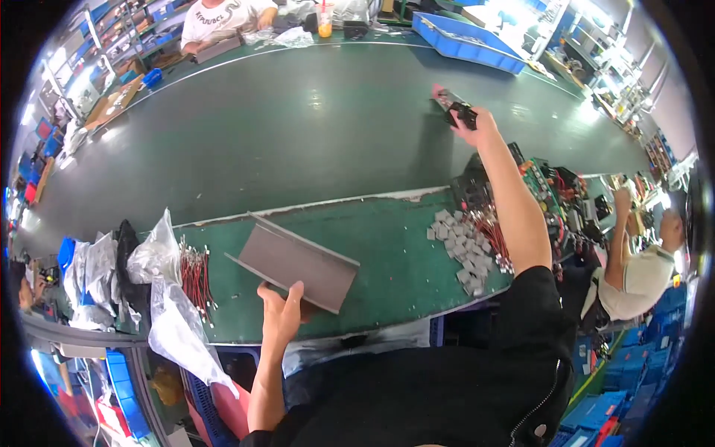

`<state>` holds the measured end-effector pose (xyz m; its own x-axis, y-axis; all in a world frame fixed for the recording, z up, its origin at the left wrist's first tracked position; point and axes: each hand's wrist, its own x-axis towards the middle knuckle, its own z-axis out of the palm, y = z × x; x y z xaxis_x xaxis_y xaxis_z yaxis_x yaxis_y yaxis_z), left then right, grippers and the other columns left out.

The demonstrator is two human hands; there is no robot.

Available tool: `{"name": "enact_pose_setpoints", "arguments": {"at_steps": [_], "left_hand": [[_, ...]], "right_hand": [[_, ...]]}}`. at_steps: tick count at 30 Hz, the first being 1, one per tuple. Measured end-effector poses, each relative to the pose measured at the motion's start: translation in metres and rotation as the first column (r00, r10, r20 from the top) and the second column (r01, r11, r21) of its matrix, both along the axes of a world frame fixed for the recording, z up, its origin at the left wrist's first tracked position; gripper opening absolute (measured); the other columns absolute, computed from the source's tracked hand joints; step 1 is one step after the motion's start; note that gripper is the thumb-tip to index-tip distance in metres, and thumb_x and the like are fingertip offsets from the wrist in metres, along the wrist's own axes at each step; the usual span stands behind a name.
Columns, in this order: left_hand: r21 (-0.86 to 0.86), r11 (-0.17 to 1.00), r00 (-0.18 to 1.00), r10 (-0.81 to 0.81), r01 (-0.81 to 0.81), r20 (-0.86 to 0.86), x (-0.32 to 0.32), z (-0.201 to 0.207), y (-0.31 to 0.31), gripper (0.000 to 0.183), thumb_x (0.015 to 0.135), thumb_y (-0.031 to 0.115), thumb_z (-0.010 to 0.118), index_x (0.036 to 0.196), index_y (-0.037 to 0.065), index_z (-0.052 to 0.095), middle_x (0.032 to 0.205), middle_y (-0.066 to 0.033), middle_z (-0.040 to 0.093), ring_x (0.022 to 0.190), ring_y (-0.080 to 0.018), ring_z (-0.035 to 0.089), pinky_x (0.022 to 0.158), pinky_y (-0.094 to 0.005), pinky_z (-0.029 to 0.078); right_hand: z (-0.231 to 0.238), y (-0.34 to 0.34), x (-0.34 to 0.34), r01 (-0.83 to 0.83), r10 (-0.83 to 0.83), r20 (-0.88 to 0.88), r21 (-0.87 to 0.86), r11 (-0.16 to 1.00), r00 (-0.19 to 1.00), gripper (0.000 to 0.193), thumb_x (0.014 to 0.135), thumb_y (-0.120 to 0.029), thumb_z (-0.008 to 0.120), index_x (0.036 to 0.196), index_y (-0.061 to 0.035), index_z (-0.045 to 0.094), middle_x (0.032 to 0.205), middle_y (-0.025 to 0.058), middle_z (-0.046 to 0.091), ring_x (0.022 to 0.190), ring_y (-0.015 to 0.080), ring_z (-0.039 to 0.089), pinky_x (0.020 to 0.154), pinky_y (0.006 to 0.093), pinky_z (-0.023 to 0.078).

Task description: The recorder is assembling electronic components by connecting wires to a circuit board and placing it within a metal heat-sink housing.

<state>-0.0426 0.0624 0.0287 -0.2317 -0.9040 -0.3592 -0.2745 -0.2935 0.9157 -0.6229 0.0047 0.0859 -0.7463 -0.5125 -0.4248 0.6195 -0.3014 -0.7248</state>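
My left hand [280, 316] grips the near edge of a grey U-shaped channel [302, 261], thumb on its near side and the other fingers partly hidden beneath. The channel lies tilted above the green work surface [380, 283]. My right arm reaches far forward over the dark green belt [313, 127]. At its end my right hand [477, 128] is closed round a black part with a flat, pinkish, see-through end [447, 100]; its exact kind cannot be made out. Small grey blocks [462, 246] and red-and-black wires [488, 235] lie below my right forearm.
Left of the channel are a wire bundle [195, 276] and clear plastic bags [156, 257]. Circuit boards and black parts [551, 186] crowd the right. A blue tray [469, 45] stands at the far side. One person [223, 22] sits opposite, another [637, 276] at right.
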Motion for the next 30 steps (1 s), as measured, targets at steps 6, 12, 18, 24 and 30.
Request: {"name": "enact_pose_setpoints", "arguments": {"at_steps": [6, 12, 18, 24, 30], "left_hand": [[0.101, 0.984, 0.988, -0.137, 0.144, -0.070, 0.009, 0.002, 0.015, 0.080, 0.092, 0.028, 0.063, 0.139, -0.019, 0.018, 0.120, -0.0306, 0.055, 0.102, -0.0314, 0.066, 0.068, -0.0389, 0.060], [-0.682, 0.725, 0.962, 0.108, 0.098, 0.252, -0.002, 0.012, 0.023, 0.074, 0.093, 0.037, 0.069, 0.138, -0.010, 0.035, 0.101, -0.0146, 0.060, 0.101, -0.0244, 0.060, 0.086, -0.0400, 0.046], [0.214, 0.861, 0.488, -0.044, 0.461, -0.872, -0.003, 0.055, -0.055, 0.076, 0.098, 0.065, 0.044, 0.127, -0.003, 0.060, 0.117, -0.0162, 0.070, 0.104, -0.0328, 0.068, 0.095, -0.0516, 0.050], [0.221, 0.726, 0.610, -0.328, 0.651, -0.721, 0.012, 0.089, -0.041, 0.045, 0.105, 0.032, 0.045, 0.119, -0.007, 0.063, 0.112, -0.0186, 0.072, 0.098, -0.0286, 0.071, 0.090, -0.0438, 0.057], [-0.126, 0.884, 0.749, -0.451, 0.451, -0.486, -0.020, 0.052, -0.019, 0.030, 0.101, 0.019, 0.056, 0.116, -0.006, 0.066, 0.107, -0.0112, 0.072, 0.093, -0.0207, 0.071, 0.084, -0.0331, 0.057]], "right_hand": [[0.038, 0.120, 0.121, -0.335, 0.334, -0.120, 0.013, 0.942, 0.935, 0.029, 0.094, -0.011, 0.051, 0.113, 0.0089, 0.047, 0.110, 0.0251, 0.062, 0.104, 0.0419, 0.066, 0.099, 0.0507, 0.057], [0.071, 0.224, 0.261, -0.430, 0.417, -0.221, -0.010, 0.903, 0.882, 0.029, 0.090, -0.013, 0.055, 0.111, 0.0061, 0.048, 0.120, 0.0229, 0.061, 0.112, 0.0407, 0.063, 0.097, 0.0555, 0.056], [0.047, 0.303, 0.316, -0.536, 0.509, -0.256, -0.043, 0.843, 0.822, 0.077, 0.078, -0.030, 0.052, 0.143, 0.0110, 0.044, 0.130, 0.0264, 0.061, 0.115, 0.0367, 0.065, 0.098, 0.0498, 0.055], [0.010, 0.372, 0.365, -0.350, 0.327, -0.147, -0.177, 0.920, 0.933, 0.073, 0.080, -0.029, 0.056, 0.139, 0.0121, 0.047, 0.128, 0.0265, 0.063, 0.111, 0.0349, 0.067, 0.097, 0.0453, 0.056], [-0.055, 0.424, 0.391, -0.287, 0.283, -0.052, -0.148, 0.946, 0.958, 0.081, 0.074, -0.027, 0.063, 0.143, 0.0105, 0.043, 0.129, 0.0242, 0.063, 0.111, 0.0323, 0.067, 0.097, 0.0438, 0.056]]}}
